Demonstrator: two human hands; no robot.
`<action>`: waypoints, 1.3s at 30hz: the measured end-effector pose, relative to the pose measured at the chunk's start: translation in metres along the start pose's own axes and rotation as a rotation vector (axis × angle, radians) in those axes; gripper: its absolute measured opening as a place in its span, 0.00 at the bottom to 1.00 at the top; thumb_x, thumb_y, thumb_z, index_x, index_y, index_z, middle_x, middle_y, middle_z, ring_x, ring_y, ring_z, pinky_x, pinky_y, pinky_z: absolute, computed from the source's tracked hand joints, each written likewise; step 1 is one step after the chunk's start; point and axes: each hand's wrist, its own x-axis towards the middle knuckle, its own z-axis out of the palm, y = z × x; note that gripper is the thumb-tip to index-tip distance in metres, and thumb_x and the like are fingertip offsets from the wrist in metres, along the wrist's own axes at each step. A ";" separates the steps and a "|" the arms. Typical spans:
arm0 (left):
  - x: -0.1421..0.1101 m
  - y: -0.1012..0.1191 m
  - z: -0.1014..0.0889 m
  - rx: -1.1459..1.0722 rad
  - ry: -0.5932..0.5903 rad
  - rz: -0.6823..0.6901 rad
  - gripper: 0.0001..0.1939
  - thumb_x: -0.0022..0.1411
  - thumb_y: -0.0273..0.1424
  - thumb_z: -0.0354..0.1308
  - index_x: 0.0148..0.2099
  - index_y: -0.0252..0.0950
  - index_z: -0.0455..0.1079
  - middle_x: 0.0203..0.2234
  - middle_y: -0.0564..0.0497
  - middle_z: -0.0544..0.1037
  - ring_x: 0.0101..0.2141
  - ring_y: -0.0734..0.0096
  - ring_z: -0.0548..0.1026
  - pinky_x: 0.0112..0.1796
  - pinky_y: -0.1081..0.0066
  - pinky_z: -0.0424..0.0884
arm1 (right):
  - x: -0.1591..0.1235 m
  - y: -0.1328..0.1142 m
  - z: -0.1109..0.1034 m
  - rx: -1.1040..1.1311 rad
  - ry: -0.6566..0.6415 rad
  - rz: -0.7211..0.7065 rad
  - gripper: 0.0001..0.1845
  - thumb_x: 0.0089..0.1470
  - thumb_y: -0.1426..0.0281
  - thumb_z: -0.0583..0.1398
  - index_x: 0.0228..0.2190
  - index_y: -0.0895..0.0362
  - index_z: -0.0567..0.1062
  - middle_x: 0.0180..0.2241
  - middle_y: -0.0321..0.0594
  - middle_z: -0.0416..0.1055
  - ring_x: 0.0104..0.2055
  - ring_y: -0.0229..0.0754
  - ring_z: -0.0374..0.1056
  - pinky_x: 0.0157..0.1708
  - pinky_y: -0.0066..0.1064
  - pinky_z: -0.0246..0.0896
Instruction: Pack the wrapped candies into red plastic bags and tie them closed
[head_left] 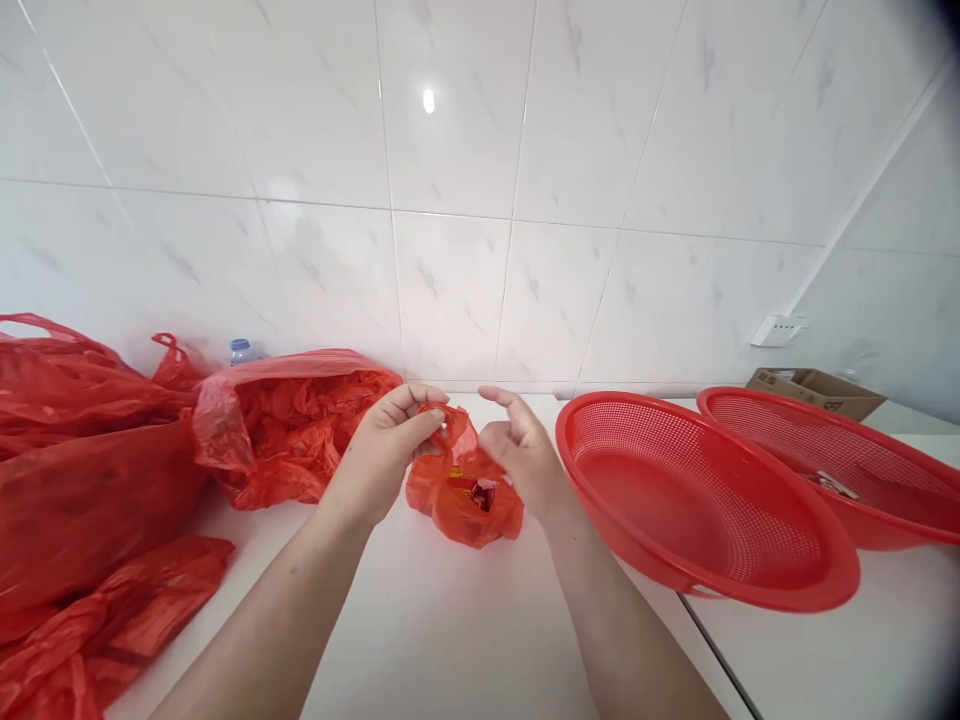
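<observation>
A small red plastic bag point(476, 515) sits on the white table in front of me, with red and yellow wrapped items point(484, 493) showing through its opening. My left hand point(386, 445) is closed, pinching the gathered top of this bag between thumb and fingers. On the bag's other side is my right hand point(521, 450), its index finger stretched out and apart from the thumb. The other right fingers are curled and partly hidden. No piece of the bag is visible between the right index finger and thumb.
A large red bag point(225, 425) full of crumpled red bags lies left, beside more filled red bags point(90, 480). A blue-capped bottle point(241, 350) stands behind. At right are two red perforated baskets point(645, 480) point(892, 520), a cardboard box point(847, 400) and a wall socket point(778, 330).
</observation>
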 end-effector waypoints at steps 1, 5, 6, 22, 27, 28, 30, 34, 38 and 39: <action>-0.001 0.000 0.003 0.030 -0.026 -0.004 0.07 0.54 0.30 0.59 0.38 0.36 0.69 0.26 0.53 0.73 0.26 0.75 0.70 0.29 0.73 0.69 | -0.002 -0.001 0.003 -0.041 -0.082 0.026 0.24 0.48 0.62 0.63 0.48 0.50 0.66 0.20 0.27 0.61 0.21 0.31 0.56 0.22 0.24 0.52; -0.007 -0.008 0.011 0.092 -0.012 0.129 0.14 0.56 0.32 0.58 0.46 0.40 0.66 0.37 0.49 0.73 0.36 0.68 0.73 0.36 0.68 0.71 | -0.004 0.006 0.010 -0.134 -0.128 0.055 0.15 0.51 0.58 0.60 0.36 0.55 0.73 0.24 0.33 0.64 0.24 0.33 0.59 0.24 0.26 0.54; -0.008 -0.013 0.011 0.129 0.052 0.208 0.15 0.56 0.32 0.58 0.47 0.41 0.65 0.41 0.48 0.72 0.40 0.67 0.72 0.39 0.67 0.70 | -0.003 0.010 0.010 -0.122 -0.078 0.061 0.17 0.53 0.56 0.57 0.34 0.57 0.74 0.25 0.35 0.65 0.25 0.33 0.59 0.25 0.26 0.54; -0.010 -0.095 -0.014 0.671 0.156 0.247 0.07 0.60 0.30 0.51 0.29 0.39 0.65 0.27 0.53 0.70 0.29 0.70 0.67 0.31 0.70 0.63 | 0.003 0.034 -0.016 -0.104 -0.253 0.133 0.32 0.56 0.45 0.46 0.41 0.55 0.75 0.26 0.37 0.67 0.23 0.33 0.57 0.24 0.27 0.54; -0.010 -0.108 -0.017 0.644 0.216 0.209 0.08 0.56 0.26 0.48 0.25 0.39 0.58 0.23 0.55 0.64 0.25 0.72 0.63 0.26 0.72 0.59 | -0.003 0.035 -0.025 -0.179 -0.336 0.125 0.30 0.57 0.48 0.46 0.31 0.55 0.78 0.26 0.37 0.66 0.29 0.36 0.60 0.33 0.30 0.58; -0.010 -0.110 -0.017 0.660 0.218 0.206 0.08 0.55 0.25 0.48 0.25 0.39 0.57 0.23 0.55 0.64 0.25 0.71 0.63 0.26 0.72 0.59 | -0.003 0.036 -0.025 -0.207 -0.346 0.124 0.24 0.56 0.51 0.51 0.31 0.55 0.78 0.26 0.36 0.66 0.30 0.36 0.61 0.35 0.31 0.58; -0.011 -0.113 -0.017 0.735 0.235 0.239 0.08 0.56 0.26 0.48 0.25 0.39 0.57 0.25 0.54 0.65 0.27 0.70 0.64 0.28 0.70 0.61 | -0.002 0.039 -0.026 -0.257 -0.353 0.133 0.14 0.52 0.59 0.58 0.34 0.54 0.77 0.28 0.35 0.66 0.31 0.36 0.61 0.36 0.31 0.58; -0.013 -0.114 -0.016 0.899 0.276 0.454 0.06 0.57 0.27 0.50 0.27 0.38 0.62 0.43 0.45 0.68 0.49 0.57 0.63 0.46 0.57 0.61 | -0.005 0.042 -0.024 -0.233 -0.306 0.140 0.16 0.46 0.70 0.60 0.41 0.53 0.71 0.31 0.33 0.66 0.31 0.35 0.61 0.34 0.29 0.58; -0.015 -0.112 -0.015 0.742 0.060 0.334 0.07 0.61 0.31 0.48 0.29 0.38 0.61 0.37 0.48 0.71 0.42 0.62 0.67 0.43 0.60 0.64 | -0.009 0.045 -0.021 -0.229 -0.249 0.109 0.25 0.45 0.74 0.56 0.47 0.50 0.63 0.32 0.33 0.65 0.31 0.35 0.62 0.32 0.28 0.60; -0.015 -0.112 -0.014 0.672 0.028 0.251 0.09 0.61 0.33 0.47 0.29 0.38 0.60 0.30 0.50 0.69 0.35 0.66 0.68 0.37 0.64 0.65 | -0.008 0.047 -0.021 -0.282 -0.196 0.086 0.27 0.44 0.75 0.55 0.48 0.50 0.63 0.30 0.32 0.64 0.30 0.35 0.62 0.31 0.28 0.60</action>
